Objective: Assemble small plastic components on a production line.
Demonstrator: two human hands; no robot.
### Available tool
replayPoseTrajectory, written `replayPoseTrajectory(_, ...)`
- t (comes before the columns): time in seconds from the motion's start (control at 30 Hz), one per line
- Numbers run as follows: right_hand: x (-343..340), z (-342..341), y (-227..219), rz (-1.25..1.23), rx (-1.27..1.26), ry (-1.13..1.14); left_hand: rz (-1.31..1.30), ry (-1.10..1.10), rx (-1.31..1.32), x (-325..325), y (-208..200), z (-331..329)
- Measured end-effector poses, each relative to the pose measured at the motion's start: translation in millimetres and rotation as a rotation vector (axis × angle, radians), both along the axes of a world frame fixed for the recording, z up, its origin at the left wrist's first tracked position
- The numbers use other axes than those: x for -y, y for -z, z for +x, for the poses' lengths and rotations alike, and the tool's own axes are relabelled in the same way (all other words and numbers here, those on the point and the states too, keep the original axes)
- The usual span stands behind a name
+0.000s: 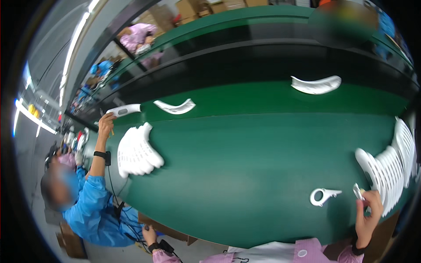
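Observation:
At the right, my right hand [369,212] pinches a small white plastic piece [358,191] above the green table. Just left of it lies a white ring-shaped part with a short pointed arm [321,197]. A fanned stack of white curved, slotted plastic parts [382,177] lies beside and beyond this hand. My left hand [149,235] is low, off the table's front edge, its fingers curled. Whatever it may hold is too small and dark to make out.
On the far green belt lie a curved white part [316,85] and another [175,106]. A co-worker in blue [94,215] holds a white part [125,110] at the left. A second fanned stack [138,151] lies near that person. Black cables [115,193] hang between us.

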State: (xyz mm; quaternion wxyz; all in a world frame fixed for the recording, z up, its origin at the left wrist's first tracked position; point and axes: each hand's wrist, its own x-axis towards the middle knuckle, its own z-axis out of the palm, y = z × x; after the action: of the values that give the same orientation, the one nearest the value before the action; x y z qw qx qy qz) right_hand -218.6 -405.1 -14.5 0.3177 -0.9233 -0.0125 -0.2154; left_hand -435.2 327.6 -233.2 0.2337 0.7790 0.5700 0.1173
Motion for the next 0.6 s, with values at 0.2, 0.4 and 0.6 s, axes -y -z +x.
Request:
replayPoseTrajectory(0.2, -23, 14, 17, 0.019, -0.001, -0.258, 0.751, 0.029, 0.369, 45, -197, 30)
replayPoseTrajectory(0.4, -55, 47, -24, -0.071, 0.006, -0.544, -0.221, 0.597, 0.512, 120, -244, 264)
replayPoseTrajectory(0.6, -97, 72, -68, -0.046, 0.08, -0.776, -0.373, 0.688, 0.125, 40, -211, 466)
